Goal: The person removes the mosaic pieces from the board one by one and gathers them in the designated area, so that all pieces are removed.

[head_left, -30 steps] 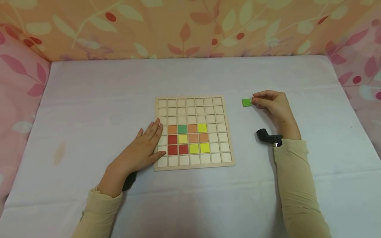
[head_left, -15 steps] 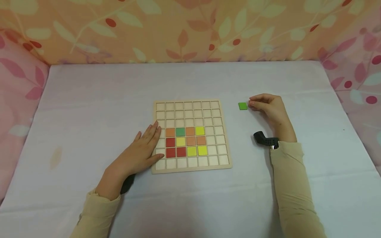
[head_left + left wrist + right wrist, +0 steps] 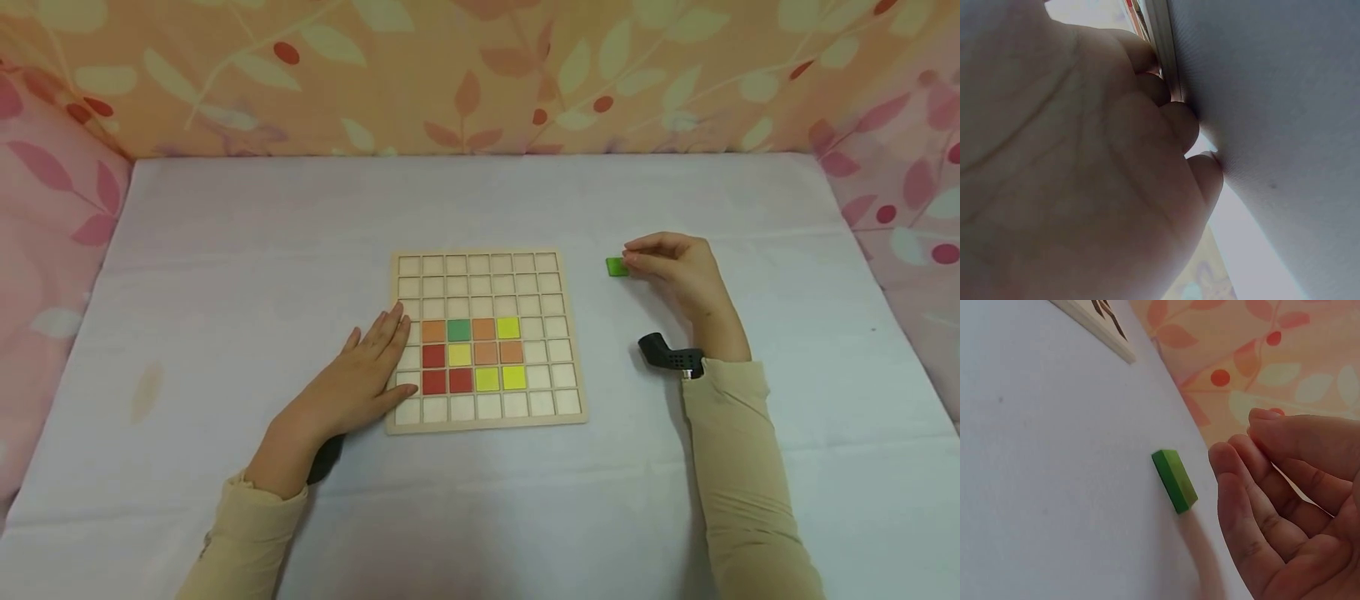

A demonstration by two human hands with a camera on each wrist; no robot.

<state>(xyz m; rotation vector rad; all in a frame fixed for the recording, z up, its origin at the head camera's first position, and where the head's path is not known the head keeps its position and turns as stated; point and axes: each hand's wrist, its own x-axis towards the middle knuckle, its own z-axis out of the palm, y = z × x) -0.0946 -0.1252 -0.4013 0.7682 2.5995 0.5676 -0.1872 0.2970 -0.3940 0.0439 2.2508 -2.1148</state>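
A wooden grid board point(image 3: 487, 423) lies flat in the middle of the head view, with red, orange, yellow and green square tiles in its lower-middle cells. My left hand point(image 3: 348, 379) lies spread on the board's left edge, fingers straight; in the left wrist view its curving fingertips point(image 3: 1179, 125) meet the board's side. To the right of the board is a light green tile point(image 3: 617, 267). My right hand point(image 3: 678, 262) is over the tile's right side, its fingertips overlapping it in the head view. In the right wrist view, a small gap separates the loosely bent fingers from the green tile point(image 3: 1175, 481).
A white cloth point(image 3: 480, 517) covers the table. Patterned fabric walls point(image 3: 480, 75) stand behind it and at both sides. A black wrist device point(image 3: 667, 352) sits on the right forearm, and another point(image 3: 325, 460) shows under the left wrist.
The right fingertips have shifted slightly left since half a second ago, from beside the light green tile to overlapping its right edge. The left hand stays on the board. The head view has shifted slightly.
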